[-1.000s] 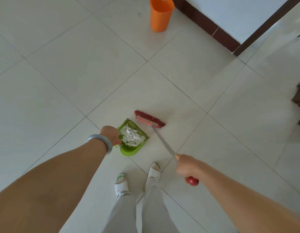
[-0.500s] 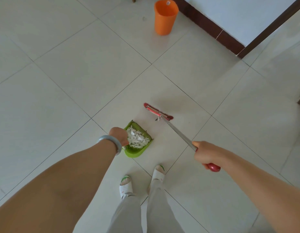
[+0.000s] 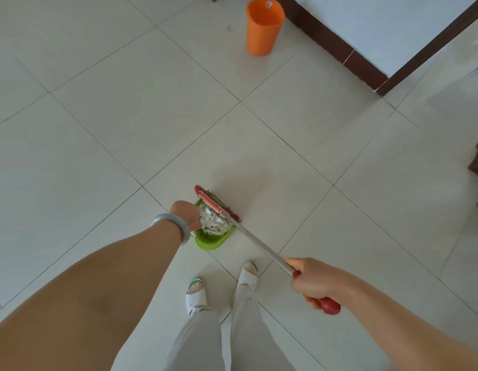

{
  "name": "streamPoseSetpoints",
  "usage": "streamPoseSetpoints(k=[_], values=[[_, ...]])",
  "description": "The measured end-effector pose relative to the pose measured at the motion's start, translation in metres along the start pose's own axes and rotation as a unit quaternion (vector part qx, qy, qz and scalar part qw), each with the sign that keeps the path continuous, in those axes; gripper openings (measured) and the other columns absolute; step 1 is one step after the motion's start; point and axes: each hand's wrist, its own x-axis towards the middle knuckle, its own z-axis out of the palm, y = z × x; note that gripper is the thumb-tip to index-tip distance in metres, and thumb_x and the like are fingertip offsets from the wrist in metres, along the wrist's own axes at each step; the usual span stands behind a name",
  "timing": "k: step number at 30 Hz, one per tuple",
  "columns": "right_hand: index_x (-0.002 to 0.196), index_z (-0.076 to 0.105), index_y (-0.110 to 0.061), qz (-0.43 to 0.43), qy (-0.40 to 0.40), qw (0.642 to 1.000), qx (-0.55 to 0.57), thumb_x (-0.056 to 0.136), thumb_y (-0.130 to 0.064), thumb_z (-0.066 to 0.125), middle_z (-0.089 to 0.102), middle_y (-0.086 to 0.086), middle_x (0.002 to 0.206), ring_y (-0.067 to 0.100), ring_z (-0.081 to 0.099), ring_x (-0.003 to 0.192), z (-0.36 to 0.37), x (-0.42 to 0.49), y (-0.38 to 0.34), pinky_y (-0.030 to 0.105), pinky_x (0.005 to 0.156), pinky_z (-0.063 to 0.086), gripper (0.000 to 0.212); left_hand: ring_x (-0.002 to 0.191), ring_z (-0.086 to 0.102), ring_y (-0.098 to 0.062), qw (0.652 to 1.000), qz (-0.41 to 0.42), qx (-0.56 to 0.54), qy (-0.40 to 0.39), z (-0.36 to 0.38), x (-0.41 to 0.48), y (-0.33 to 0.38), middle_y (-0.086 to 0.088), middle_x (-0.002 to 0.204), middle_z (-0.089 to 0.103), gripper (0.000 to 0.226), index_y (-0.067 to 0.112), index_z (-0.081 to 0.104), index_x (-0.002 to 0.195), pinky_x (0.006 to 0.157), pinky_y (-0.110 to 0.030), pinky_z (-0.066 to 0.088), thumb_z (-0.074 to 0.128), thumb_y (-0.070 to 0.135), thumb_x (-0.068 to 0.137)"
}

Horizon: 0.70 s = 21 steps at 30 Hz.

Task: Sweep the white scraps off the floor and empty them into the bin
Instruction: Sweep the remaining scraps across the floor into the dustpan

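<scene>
White scraps [image 3: 212, 222] lie heaped in a green dustpan [image 3: 211, 239] on the floor, orange bin [image 3: 263, 26] well apart. Left hand [image 3: 185, 215] grips the dustpan, right hand [image 3: 311, 282] the broom [image 3: 219, 207] — scraps likely light, easily spilled; carry level.

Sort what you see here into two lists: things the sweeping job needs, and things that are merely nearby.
Needed for the job:
green dustpan, held by the left hand
white scraps in the dustpan
red broom, held by the right hand
orange bin

Merely nearby:
white slippers
bracelet
brown skirting
</scene>
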Motion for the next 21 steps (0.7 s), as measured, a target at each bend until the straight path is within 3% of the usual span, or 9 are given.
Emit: streamPoseSetpoints(k=[6,11,14,21], values=[[0.141,0.035,-0.04,-0.007,0.028,0.999,-0.016,0.087,-0.008,0.03,0.048,0.004,0.068,0.011,0.046,0.035,0.009,-0.019,0.004,0.021,0.046,0.038,0.063,0.048,0.029,-0.009,1.0,0.002,0.0,0.001,0.006,-0.012,-0.004,0.004,0.057,0.031,0.049,0.014,0.03,0.057,0.046,-0.019,0.024,0.037,0.036,0.1],[0.121,0.045,-0.038,0.001,0.04,0.999,0.001,0.083,-0.005,0.031,0.046,0.006,0.063,0.012,0.044,0.034,0.012,-0.031,0.003,0.019,0.044,0.036,0.051,0.049,0.03,-0.009,1.0,0.002,-0.004,-0.001,0.019,-0.024,-0.017,0.004,0.058,0.032,0.05,0.014,0.03,0.058,0.052,-0.021,0.03,0.036,0.041,0.1],[0.131,0.043,-0.035,0.0,0.043,0.999,0.017,0.084,-0.005,0.033,0.046,0.006,0.063,0.012,0.044,0.036,0.016,-0.038,0.003,0.019,0.043,0.036,0.056,0.05,0.029,-0.009,1.0,0.003,-0.007,-0.005,0.028,-0.034,-0.024,0.004,0.06,0.033,0.047,0.014,0.03,0.059,0.064,-0.023,0.034,0.037,0.036,0.1],[0.149,0.03,-0.028,0.01,0.079,0.997,-0.018,0.086,-0.002,0.034,0.059,0.013,0.067,0.022,0.054,0.052,0.033,-0.01,-0.013,0.024,0.051,0.045,0.068,0.05,0.029,-0.009,1.0,-0.003,0.011,-0.015,0.055,-0.058,-0.044,0.004,0.06,0.032,0.048,0.014,0.03,0.059,0.049,-0.02,0.025,0.036,0.039,0.1]])
